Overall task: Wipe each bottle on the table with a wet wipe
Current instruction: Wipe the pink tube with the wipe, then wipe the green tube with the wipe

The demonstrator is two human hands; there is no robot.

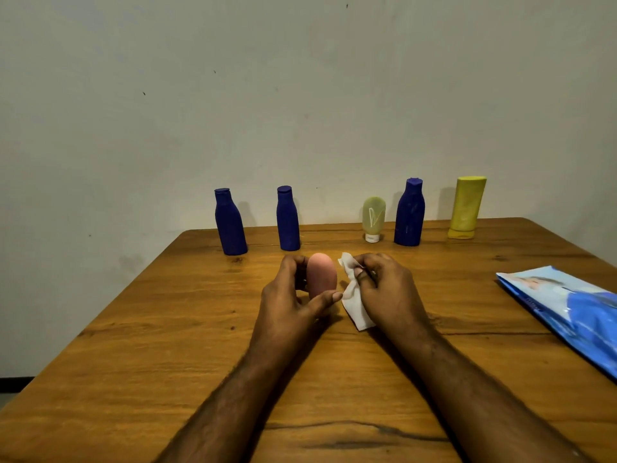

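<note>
Six bottles were on the wooden table (167, 329), and one of them, a small pink bottle (321, 274), was the one being worked on. The left hand (293, 295) was clamped on it, thumb across the near side and fingers curled behind, holding it upright on the wood. Just to its right, the right hand (384, 289) pinched a crumpled white wet wipe (354, 305), the cloth hanging close beside the bottle but, as far as could be told, not quite touching it. Beyond both hands stood the remaining five in a row along the far edge: two blue bottles (230, 225) past the left hand, then a small pale tube (373, 218) standing on its cap, a third blue bottle (409, 215) and a yellow bottle (465, 207) past the right. Judging by this, the wiping of the pink bottle was in hand; the next move likely called for pressing the wipe to its side and turning it. Well off to the right of the right hand lay a blue wipes packet (574, 309); its print was too blurred to read, and no bottle showed a legible label.
</note>
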